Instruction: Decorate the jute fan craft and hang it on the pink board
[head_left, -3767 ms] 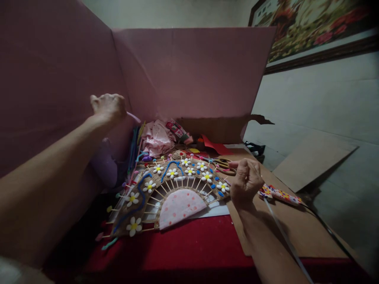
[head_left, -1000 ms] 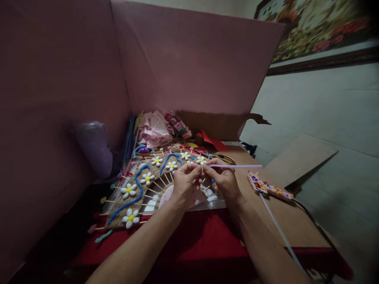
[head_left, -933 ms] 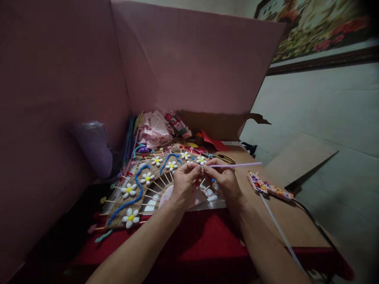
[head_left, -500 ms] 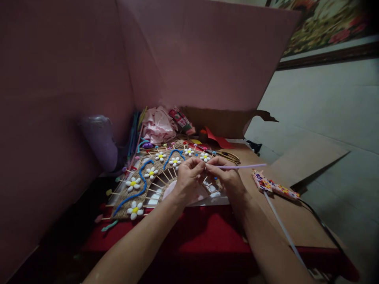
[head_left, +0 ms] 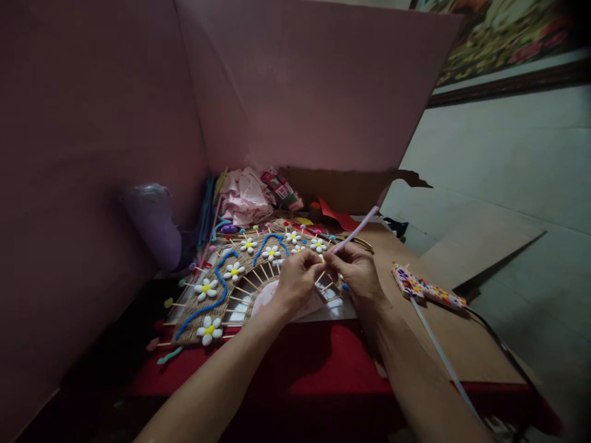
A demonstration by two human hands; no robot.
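A fan-shaped jute craft piece [head_left: 231, 280] with white flowers and blue curls lies on the red table cover [head_left: 300, 363]. Over its right half my left hand [head_left: 295, 280] and my right hand [head_left: 357, 274] meet, both pinched on the near end of a pale lilac pipe cleaner [head_left: 356, 229]. The pipe cleaner slants up and to the right from my fingertips. The exact grip point is hidden by my fingers.
Pink cardboard walls [head_left: 300, 92] stand behind and to the left. A lilac bottle [head_left: 154, 224], crumpled pink fabric [head_left: 244, 197], coloured pipe cleaners [head_left: 209, 206], scissors [head_left: 357, 241] and red paper [head_left: 339, 218] sit at the back. A patterned glue gun [head_left: 422, 289] with its cord lies on brown cardboard [head_left: 443, 338] at the right.
My left hand came down from the back left with the pipe cleaner and joined my right hand over the craft piece. In the last half second the pipe cleaner's free end swung from level to upward.
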